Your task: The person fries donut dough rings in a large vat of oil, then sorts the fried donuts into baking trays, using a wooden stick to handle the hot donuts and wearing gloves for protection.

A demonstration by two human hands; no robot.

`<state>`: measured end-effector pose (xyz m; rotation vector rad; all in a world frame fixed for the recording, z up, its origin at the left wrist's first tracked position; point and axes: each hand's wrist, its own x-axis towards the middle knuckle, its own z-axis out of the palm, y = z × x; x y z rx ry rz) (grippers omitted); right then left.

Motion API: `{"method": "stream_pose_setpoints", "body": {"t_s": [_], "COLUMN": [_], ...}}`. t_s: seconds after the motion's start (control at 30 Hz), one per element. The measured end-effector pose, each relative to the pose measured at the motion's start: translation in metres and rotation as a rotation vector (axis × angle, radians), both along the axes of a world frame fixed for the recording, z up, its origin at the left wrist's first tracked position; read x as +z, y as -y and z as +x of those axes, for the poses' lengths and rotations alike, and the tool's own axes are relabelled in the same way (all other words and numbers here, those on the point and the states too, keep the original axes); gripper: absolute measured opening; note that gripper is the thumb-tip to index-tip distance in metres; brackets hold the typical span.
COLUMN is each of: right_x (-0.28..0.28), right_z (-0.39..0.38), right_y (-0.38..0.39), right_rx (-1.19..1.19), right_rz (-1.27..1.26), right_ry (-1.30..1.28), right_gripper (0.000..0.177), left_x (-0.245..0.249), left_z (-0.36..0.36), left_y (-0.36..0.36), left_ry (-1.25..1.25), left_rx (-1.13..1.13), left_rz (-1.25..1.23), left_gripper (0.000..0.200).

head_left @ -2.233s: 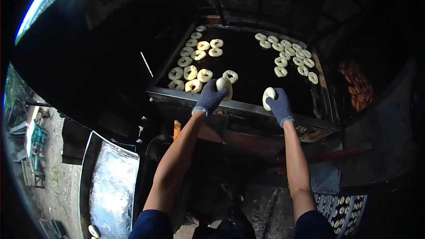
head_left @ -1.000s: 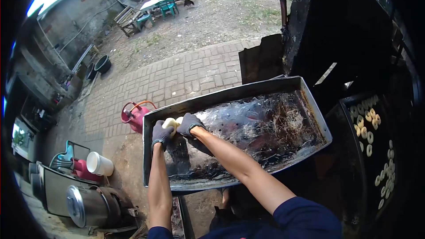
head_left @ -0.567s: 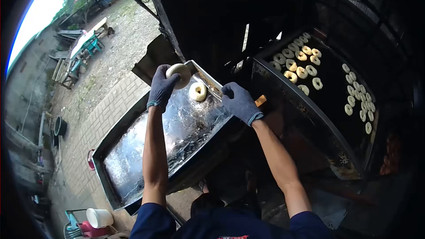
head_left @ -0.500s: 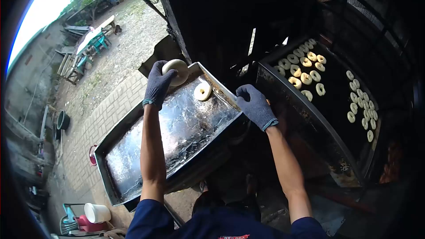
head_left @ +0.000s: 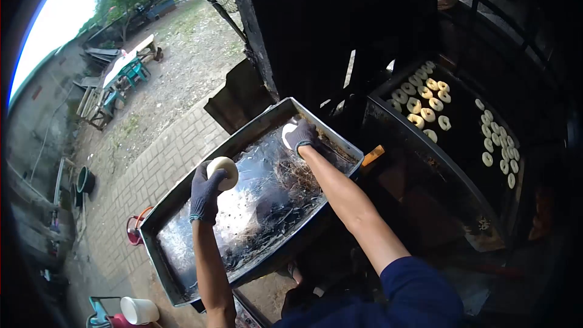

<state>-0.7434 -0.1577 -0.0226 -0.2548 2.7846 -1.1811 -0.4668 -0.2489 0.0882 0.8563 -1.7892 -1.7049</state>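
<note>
Both my hands wear dark grey knitted gloves. My left hand (head_left: 206, 191) is closed around a thick, pale dough ring (head_left: 222, 174), held over the near left part of a shallow metal tray (head_left: 221, 218). Its thumb and fingers wrap the side of the ring. At the tray's far end my right hand (head_left: 302, 134) has its fingers on another pale dough ring (head_left: 288, 135), partly hidden under the glove. Scorched, shiny metal makes up the tray's bottom, and raised walls surround it.
On the right, a large dark pan (head_left: 434, 167) holds many dough rings (head_left: 415, 105) in two groups, some more golden. An orange-brown block (head_left: 373, 155) juts between tray and pan. Beyond lies a paved yard with a table (head_left: 124, 67); a white bucket (head_left: 139, 310) stands lower left.
My right hand has moved left from the tray's edge onto the ring inside it. My left hand, still holding its ring, has come lower and nearer.
</note>
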Motion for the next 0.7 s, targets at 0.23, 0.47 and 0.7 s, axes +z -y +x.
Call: {"method": "stream_pose_setpoints", "body": {"t_s": [0.23,0.47,0.7], "right_x": [0.078,-0.026,-0.086], "right_z": [-0.028,-0.127,-0.132], "right_y": [-0.255,-0.677,-0.836], "right_rx": [0.052,-0.587,-0.576], "right_rz": [-0.468,-0.112,0.183], "right_ry": [-0.112,-0.28,-0.122], "right_gripper": [0.04,0.037,0.036], "left_x": [0.0,-0.1,-0.148], "left_z": [-0.191,-0.468,-0.518], "left_y": [-0.173,-0.481,-0.575], "left_ry": [-0.13,-0.064,0.296], "left_rx": [-0.521,-1.05,-0.922], "left_rz": [-0.091,-0.508,-0.586], "left_gripper": [0.043,0.049,0.053]}}
